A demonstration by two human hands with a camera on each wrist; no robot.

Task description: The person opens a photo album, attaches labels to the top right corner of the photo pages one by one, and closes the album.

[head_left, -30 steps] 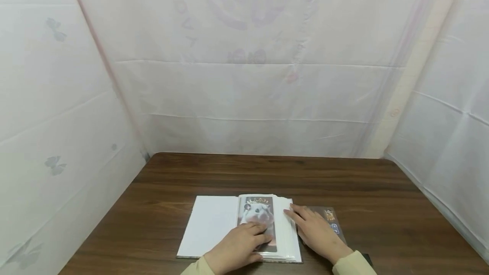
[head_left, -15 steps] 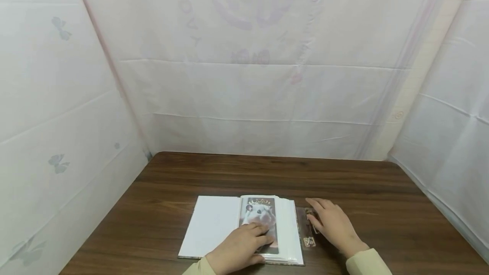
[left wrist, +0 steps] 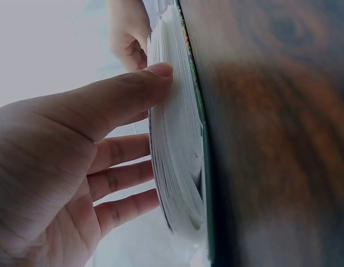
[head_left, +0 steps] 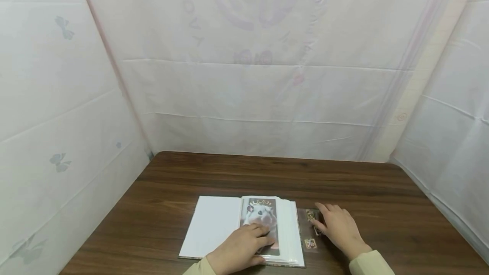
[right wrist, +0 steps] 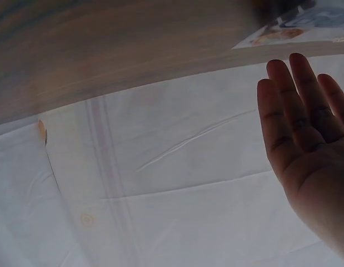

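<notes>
A photo album (head_left: 212,226) lies spread on the table, blank white inside cover at left and a thick stack of sleeves at right. In its top sleeve shows a picture of a white hamster with a crown (head_left: 261,213). My left hand (head_left: 241,243) rests flat on that picture, covering its lower part; in the left wrist view its thumb (left wrist: 141,86) lies at the page edges. Right of the album is a thin see-through sheet (head_left: 304,228) with small gold-edged prints. My right hand (head_left: 340,226), fingers relaxed, lies over its right part and hides some of it.
The dark wood-grain table (head_left: 229,173) reaches back to a white cloth wall (head_left: 248,96). Similar cloth hangs along the left side (head_left: 57,118) and the right side (head_left: 454,130).
My right hand has left the album's right edge and moved right, over the see-through sheet, whose gold-edged prints now show beside the album. My left hand stays on the page.
</notes>
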